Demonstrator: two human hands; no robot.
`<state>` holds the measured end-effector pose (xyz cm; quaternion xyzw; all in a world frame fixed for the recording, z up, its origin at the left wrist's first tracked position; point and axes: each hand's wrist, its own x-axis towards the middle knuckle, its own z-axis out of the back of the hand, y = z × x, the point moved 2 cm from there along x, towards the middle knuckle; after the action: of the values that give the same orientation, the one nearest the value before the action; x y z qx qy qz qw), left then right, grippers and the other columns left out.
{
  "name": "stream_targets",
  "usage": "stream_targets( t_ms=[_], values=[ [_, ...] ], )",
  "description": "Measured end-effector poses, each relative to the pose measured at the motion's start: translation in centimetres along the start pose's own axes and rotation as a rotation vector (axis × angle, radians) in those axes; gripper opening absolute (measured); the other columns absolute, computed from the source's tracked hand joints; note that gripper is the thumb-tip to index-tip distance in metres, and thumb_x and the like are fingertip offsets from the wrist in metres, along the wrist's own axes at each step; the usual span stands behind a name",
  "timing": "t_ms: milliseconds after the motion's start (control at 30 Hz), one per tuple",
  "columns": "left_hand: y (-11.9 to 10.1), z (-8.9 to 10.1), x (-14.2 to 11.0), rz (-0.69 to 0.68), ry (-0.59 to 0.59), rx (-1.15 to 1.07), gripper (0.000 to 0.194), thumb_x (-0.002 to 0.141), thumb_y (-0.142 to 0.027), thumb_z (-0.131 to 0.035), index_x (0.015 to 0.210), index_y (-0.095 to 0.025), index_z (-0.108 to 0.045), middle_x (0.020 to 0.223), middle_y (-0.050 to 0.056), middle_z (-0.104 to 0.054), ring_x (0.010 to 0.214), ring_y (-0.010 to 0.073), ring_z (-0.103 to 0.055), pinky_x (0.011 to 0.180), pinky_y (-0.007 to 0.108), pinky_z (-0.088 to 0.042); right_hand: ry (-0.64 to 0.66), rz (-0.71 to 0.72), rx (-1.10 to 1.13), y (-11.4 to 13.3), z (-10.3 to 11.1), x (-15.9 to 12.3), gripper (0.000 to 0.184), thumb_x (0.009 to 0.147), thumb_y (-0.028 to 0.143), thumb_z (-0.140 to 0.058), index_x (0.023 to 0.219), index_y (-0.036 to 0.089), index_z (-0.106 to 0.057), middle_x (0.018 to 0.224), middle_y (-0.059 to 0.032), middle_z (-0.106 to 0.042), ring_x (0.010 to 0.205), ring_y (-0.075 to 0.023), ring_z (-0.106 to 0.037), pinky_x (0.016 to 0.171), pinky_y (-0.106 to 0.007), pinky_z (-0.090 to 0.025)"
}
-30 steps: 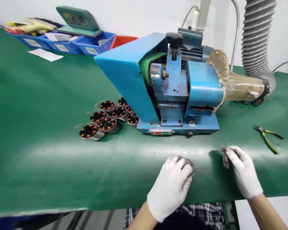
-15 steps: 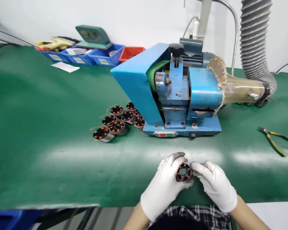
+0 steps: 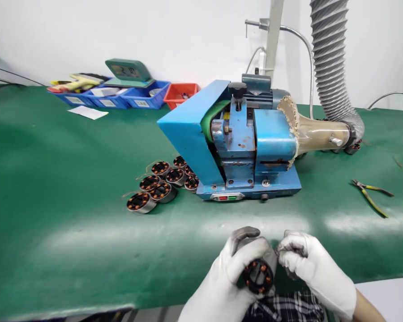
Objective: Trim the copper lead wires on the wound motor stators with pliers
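My left hand (image 3: 230, 264), in a white glove with greyed fingertips, is wrapped round a motor stator (image 3: 263, 269). The stator is a metal ring with black insulation and copper windings, and its open face is turned toward me. Just to its right, my right hand (image 3: 310, 261), also gloved, has thumb and fingers pinched together beside the stator's rim. What lies in that pinch is too small and blurred to name. More stators (image 3: 141, 201) stand in a group on the green table (image 3: 70, 250), left of the blue belt machine, with thin wires sticking out.
The blue belt grinding machine (image 3: 191, 120) stands ahead, with red and green buttons. A grey hose (image 3: 331, 53) joins its clear duct. Cutting pliers (image 3: 369, 194) lie at the right. Blue bins (image 3: 143, 102), a red bin (image 3: 179, 96) and a digital clock (image 3: 127, 70) line the wall.
Both hands have come lower in the view and closer to me, the stator still in my left hand. My right hand has drawn slightly away from the ring. The background has shifted down and left.
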<state>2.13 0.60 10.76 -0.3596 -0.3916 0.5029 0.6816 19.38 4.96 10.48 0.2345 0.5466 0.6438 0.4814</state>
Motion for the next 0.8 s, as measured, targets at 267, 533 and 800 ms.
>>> stream_targets(
  t_ms=[267,533,800],
  values=[
    [-0.8,-0.2,0.5,-0.09,0.014,-0.005,0.041,0.073,-0.003,-0.06,0.103,-0.031,-0.059,0.107,0.002,-0.055,0.097,0.0173,-0.059,0.086,0.027,-0.051,-0.158,0.005,-0.068,0.7,0.3,-0.8,0.017,0.076,0.019,-0.05,0.062,0.019,-0.06,0.063,0.001,-0.051,0.062,-0.015,-0.05,0.061,-0.028,-0.039],
    [0.4,-0.9,0.6,-0.012,0.028,-0.002,0.061,0.069,-0.001,-0.068,0.115,-0.036,-0.048,0.115,0.0,-0.055,0.108,0.0167,-0.055,0.095,0.028,-0.045,-0.346,0.159,0.042,-0.3,-0.2,-1.0,0.017,0.077,0.016,-0.056,0.089,0.021,-0.067,0.07,0.0001,-0.061,0.057,-0.013,-0.055,0.054,-0.024,-0.044],
    [-0.4,-0.4,0.2,-0.153,-0.068,0.114,0.047,0.077,0.001,-0.055,0.114,-0.029,-0.049,0.109,0.004,-0.056,0.105,0.0164,-0.054,0.091,0.03,-0.048,-0.29,0.16,-0.064,0.3,-0.5,-1.0,0.017,0.078,0.013,-0.05,0.066,0.02,-0.059,0.062,0.0013,-0.054,0.058,-0.0131,-0.052,0.057,-0.023,-0.042]
  ],
)
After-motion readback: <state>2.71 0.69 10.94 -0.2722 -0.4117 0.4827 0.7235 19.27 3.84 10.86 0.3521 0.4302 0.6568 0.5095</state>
